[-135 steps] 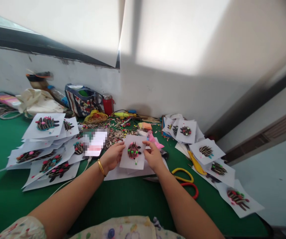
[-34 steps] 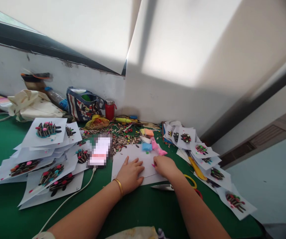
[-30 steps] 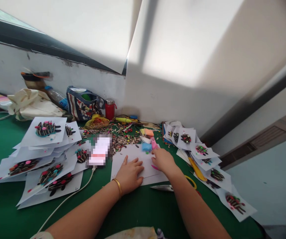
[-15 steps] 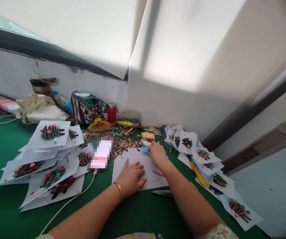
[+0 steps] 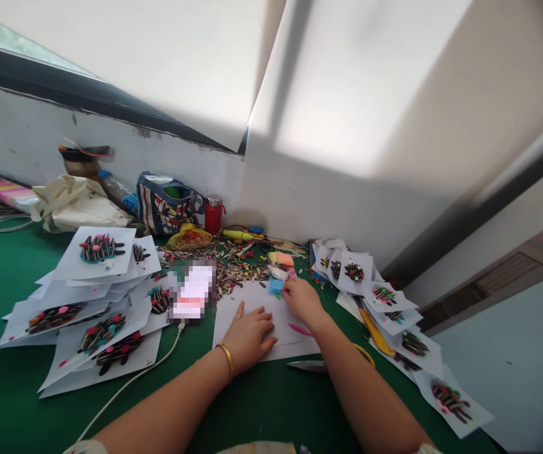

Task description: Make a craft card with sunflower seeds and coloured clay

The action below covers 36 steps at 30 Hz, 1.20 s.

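1. Head view, nearest part: green table (image 5: 271, 403) showed between the two forearms. The scissors (image 5: 309, 366) lay just outside the near paper edge, partly covered by the right forearm.

2. The left hand (image 5: 248, 337) rested palm down on the white paper (image 5: 255, 294), its fingers spread and holding nothing that could be seen.

3. The pink strip (image 5: 300, 330) lay on this paper, to the right of the left fingertips and apart from them. Its long axis slanted from far left to near right; its near end came close to the right wrist, so the right arm was nearer.

4. The right hand (image 5: 304, 301) was farther forward than the strip, its fingers bent, just beside the blue packet (image 5: 275, 287). Whether it gripped something, I could not tell.

5. Beyond the paper, scattered seeds (image 5: 236, 272) limited the room; the phone (image 5: 194, 293) and left cards (image 5: 63, 268) bordered one side, the right cards (image 5: 408, 302) the other.
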{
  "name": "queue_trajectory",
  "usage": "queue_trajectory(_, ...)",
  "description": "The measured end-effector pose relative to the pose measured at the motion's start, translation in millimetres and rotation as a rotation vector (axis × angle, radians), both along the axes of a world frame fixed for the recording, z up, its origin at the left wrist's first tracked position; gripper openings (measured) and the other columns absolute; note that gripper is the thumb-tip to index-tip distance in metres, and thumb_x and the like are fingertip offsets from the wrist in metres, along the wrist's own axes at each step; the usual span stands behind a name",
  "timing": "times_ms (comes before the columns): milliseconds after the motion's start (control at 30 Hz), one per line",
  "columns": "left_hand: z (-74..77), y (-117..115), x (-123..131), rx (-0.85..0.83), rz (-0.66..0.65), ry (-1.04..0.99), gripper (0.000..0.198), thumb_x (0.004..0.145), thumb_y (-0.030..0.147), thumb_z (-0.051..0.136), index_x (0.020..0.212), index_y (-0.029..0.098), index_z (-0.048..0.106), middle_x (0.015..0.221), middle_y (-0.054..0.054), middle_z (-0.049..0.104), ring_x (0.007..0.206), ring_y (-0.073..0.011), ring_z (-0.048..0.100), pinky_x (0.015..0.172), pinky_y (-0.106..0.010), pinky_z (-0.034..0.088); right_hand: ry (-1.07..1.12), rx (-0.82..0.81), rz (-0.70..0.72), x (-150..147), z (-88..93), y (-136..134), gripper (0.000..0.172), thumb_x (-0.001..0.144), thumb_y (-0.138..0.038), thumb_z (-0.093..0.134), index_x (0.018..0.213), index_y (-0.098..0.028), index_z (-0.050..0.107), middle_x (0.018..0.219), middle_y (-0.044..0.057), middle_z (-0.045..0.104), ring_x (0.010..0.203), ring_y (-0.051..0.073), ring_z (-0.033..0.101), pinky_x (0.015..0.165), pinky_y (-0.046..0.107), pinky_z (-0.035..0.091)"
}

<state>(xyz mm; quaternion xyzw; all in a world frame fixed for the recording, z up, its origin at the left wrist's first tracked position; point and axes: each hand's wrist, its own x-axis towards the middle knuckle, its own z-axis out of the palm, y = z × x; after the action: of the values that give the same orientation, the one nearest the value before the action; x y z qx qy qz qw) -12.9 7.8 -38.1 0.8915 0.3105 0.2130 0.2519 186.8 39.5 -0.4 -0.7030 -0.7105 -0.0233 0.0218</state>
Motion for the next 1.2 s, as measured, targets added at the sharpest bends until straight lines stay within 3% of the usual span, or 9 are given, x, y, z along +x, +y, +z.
queue_trajectory(167,0.5,-1,0,0.012,0.0,0.014,0.017,0.083,0.03,0.061,0.098,0.026,0.068,0.121,-0.009,0.065,0.13,-0.0343,0.044,0.11,-0.068,-0.005,-0.043,-0.013,-0.018,-14,-10.9,-4,0.027,0.091,-0.037,0.052,0.098,-0.017,0.069,0.101,0.012,0.067,0.096,0.023,0.06,0.078,0.03,0.041)
queue_trajectory(333,-0.1,-1,-1,-0.005,0.005,0.015,0.019,0.082,0.03,0.061,0.1,0.026,0.068,0.12,-0.009,0.065,0.131,-0.0333,0.043,0.111,-0.067,-0.005,-0.056,-0.005,-0.043,-17,-15.1,0,0.025,0.095,-0.025,0.043,0.102,-0.017,0.066,0.1,0.012,0.068,0.095,0.023,0.062,0.077,0.03,0.041)
queue_trajectory(600,1.5,-1,0,0.009,0.003,0.002,0.015,0.082,0.028,0.061,0.096,0.026,0.069,0.117,-0.009,0.066,0.129,-0.0363,0.045,0.108,-0.071,-0.005,-0.029,-0.007,-0.047,-14,-20.9,-1,0.023,0.094,-0.024,0.044,0.108,-0.018,0.062,0.101,0.011,0.067,0.094,0.023,0.061,0.077,0.03,0.04)
queue_trajectory(900,0.3,-1,1,0.031,0.028,0.024,0.017,0.084,0.028,0.06,0.099,0.026,0.068,0.12,-0.009,0.064,0.129,-0.0341,0.045,0.109,-0.07,0.0,0.161,-0.006,-0.008,-19,-20.2,5,0.025,0.085,-0.012,0.048,0.105,-0.014,0.062,0.099,0.014,0.068,0.092,0.025,0.063,0.077,0.032,0.041)
queue_trajectory(967,-0.4,1,1,0.038,0.089,-0.012,0.022,0.083,0.028,0.061,0.105,0.025,0.067,0.125,-0.01,0.061,0.128,-0.0336,0.046,0.111,-0.068,0.008,0.247,0.02,-0.003,-19,-20.1,2,0.028,0.083,-0.012,0.049,0.108,-0.015,0.061,0.099,0.012,0.069,0.092,0.023,0.063,0.077,0.03,0.042)
queue_trajectory(1100,-2.4,10,0,0.037,0.296,-0.152,0.036,0.082,0.025,0.06,0.118,0.019,0.061,0.121,-0.013,0.06,0.115,-0.0287,0.054,0.103,-0.049,0.039,0.46,0.06,0.043,-20,-22.1,-6,0.025,0.085,-0.016,0.046,0.104,-0.02,0.062,0.101,0.005,0.069,0.092,0.017,0.063,0.077,0.025,0.044)
queue_trajectory(1200,-4.3,15,-1,-0.011,0.36,-0.215,0.033,0.085,0.023,0.056,0.117,0.016,0.06,0.109,-0.011,0.063,0.103,-0.0244,0.058,0.094,-0.041,0.046,0.592,0.081,0.055,-21,-26.7,-10,0.022,0.084,-0.017,0.047,0.099,-0.02,0.062,0.093,0.004,0.068,0.085,0.017,0.063,0.073,0.026,0.045)
